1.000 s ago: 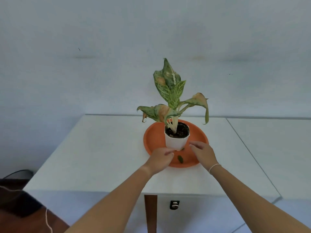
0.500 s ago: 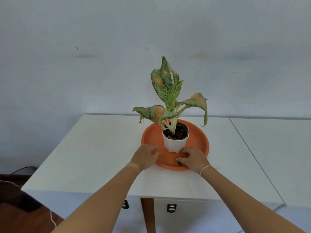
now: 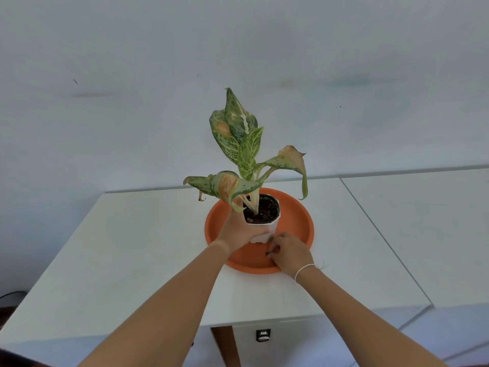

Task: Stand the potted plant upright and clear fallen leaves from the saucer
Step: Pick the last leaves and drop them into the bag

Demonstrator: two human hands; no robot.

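A white pot (image 3: 272,225) holding a speckled green plant (image 3: 244,152) stands upright, tipped slightly, on an orange saucer (image 3: 296,221). My left hand (image 3: 238,230) wraps around the pot's left side. My right hand (image 3: 288,251) rests on the saucer's front, fingers pinched on a small dark green leaf (image 3: 269,252) just below the pot. Most of the leaf is hidden by my fingers.
The saucer sits on a white table (image 3: 148,242) against a pale wall. A second white table (image 3: 423,221) adjoins on the right. A dark cable (image 3: 10,295) lies on the floor at the left.
My left hand moved from the saucer's rim up onto the pot and grasped it. My right hand stayed at the front of the saucer and closed its fingers on the small leaf.
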